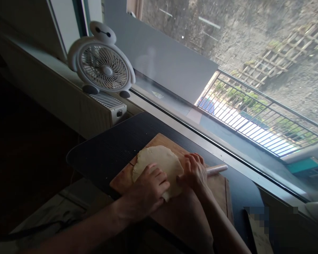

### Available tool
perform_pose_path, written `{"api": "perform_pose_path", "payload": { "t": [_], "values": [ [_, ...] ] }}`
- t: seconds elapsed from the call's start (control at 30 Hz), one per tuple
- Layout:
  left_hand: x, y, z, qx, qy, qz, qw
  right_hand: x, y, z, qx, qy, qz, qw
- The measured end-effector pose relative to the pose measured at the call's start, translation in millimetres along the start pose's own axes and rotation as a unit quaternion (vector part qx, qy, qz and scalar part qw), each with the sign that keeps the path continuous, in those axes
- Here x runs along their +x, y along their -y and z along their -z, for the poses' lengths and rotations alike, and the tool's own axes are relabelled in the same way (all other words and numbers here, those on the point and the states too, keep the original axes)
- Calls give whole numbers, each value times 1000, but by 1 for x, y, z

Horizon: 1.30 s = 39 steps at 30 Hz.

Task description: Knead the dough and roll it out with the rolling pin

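A pale, flat sheet of dough [159, 158] with an uneven rim lies on a wooden cutting board [123, 176]. My left hand [151, 185] is over the near side of the dough, its fingers curled onto it near the lower edge. At the dough's right edge is my right hand [194, 171], its fingers bent and its thumb against the dough; the fingertips are partly hidden. Just right of that hand, a rolling pin [217, 170] rests on the board, its other end hidden behind the hand.
The board sits on a dark table [103, 150] with rounded corners, beside a large window [169, 56]. A white fan [103, 63] stands on a radiator [113, 107] beyond the table's far left. Outside are a railing [254, 109] and a stony slope. The lower right is pixelated.
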<state>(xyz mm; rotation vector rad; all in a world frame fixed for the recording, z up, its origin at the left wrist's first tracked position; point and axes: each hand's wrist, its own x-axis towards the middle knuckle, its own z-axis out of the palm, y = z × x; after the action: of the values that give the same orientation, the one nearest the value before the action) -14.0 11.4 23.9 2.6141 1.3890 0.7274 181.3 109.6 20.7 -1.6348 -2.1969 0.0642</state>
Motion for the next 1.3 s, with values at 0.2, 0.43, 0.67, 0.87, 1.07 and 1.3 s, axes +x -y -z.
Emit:
{"api": "perform_pose_path", "payload": {
  "t": [0.2, 0.43, 0.67, 0.87, 1.07, 1.3],
  "values": [
    [-2, -25, -29, -5, -95, 72, 993, 61, 25, -13, 6, 20, -16, 1000],
    [-9, -19, -27, -62, -69, 70, 993, -24, -6, 5, 9, 21, 61, 998],
    [-6, -20, -35, -36, -106, 66, 992, 82, 32, -22, 20, 55, -45, 997],
    [-1, -5, -22, 71, -142, 15, 987, 32, 16, -10, 41, 23, -26, 999],
    [11, -8, -22, 88, -84, 82, 989, 32, 14, -12, 52, -14, -32, 998],
    [9, -8, -27, -14, -92, 18, 996, 55, 20, -10, 81, -4, 17, 997]
  ]
}}
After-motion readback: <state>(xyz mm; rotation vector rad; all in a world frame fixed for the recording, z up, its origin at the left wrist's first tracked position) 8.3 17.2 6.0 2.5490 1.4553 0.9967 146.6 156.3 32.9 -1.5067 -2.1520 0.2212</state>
